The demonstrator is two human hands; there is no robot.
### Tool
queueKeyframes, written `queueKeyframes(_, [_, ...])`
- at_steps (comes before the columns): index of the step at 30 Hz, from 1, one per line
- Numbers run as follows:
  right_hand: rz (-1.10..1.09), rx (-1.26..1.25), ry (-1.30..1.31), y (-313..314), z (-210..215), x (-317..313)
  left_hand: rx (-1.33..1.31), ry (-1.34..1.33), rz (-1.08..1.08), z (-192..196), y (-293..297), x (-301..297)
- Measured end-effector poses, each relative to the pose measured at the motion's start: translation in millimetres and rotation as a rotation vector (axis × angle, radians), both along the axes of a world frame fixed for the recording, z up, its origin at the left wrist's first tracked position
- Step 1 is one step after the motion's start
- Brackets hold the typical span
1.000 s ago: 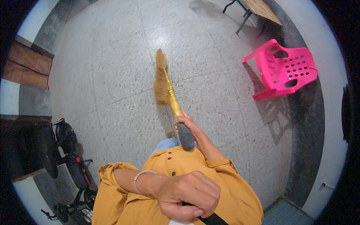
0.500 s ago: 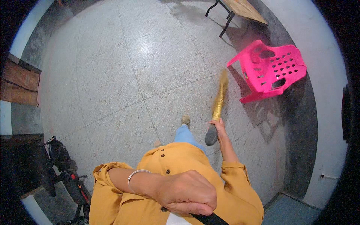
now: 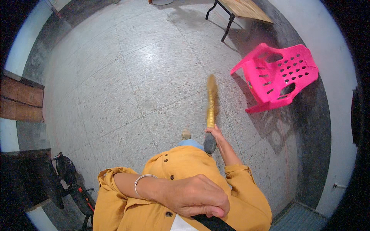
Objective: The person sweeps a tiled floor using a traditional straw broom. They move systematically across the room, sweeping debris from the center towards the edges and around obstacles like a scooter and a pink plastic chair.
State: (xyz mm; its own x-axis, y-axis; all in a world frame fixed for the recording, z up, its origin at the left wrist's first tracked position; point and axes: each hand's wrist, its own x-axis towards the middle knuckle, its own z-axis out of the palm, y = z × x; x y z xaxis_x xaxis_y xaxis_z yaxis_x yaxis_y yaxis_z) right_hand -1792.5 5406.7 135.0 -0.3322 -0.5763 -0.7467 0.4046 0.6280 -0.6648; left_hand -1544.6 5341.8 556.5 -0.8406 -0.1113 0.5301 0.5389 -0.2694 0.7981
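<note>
My right hand [image 3: 216,132] is closed around a broom [image 3: 211,111] near its dark grey handle end. The broom has a gold-wrapped shaft and points away from me over the floor. Its far, brownish tip is blurred. My left hand [image 3: 196,196], with a silver bangle at the wrist, lies across my chest in a fist. A black strap [image 3: 216,224] comes out from under its fingers, and the fist appears closed on it. The fingertips of that hand are mostly hidden.
A pink plastic chair [image 3: 274,82] stands at the right by the wall. Beyond it is a wooden-topped table [image 3: 248,10] with dark metal legs. Black gear with red parts [image 3: 79,192] is at the lower left. Brown panels [image 3: 23,100] are along the left wall.
The broom has swung leftward, with my right hand moving left too. The left fist stays at my chest, slightly farther right. The floor and furniture have shifted a little in view.
</note>
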Motion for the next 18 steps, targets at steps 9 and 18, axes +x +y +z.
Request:
queueKeyframes(9, [0.048, -0.115, -0.089, -27, 82, -49, 0.049, 0.012, 0.096, -2, -22, -36])
queueKeyframes(18, [0.260, 0.143, 0.607, -94, -27, -175, 0.100, -0.047, 0.348, -8, -41, -17])
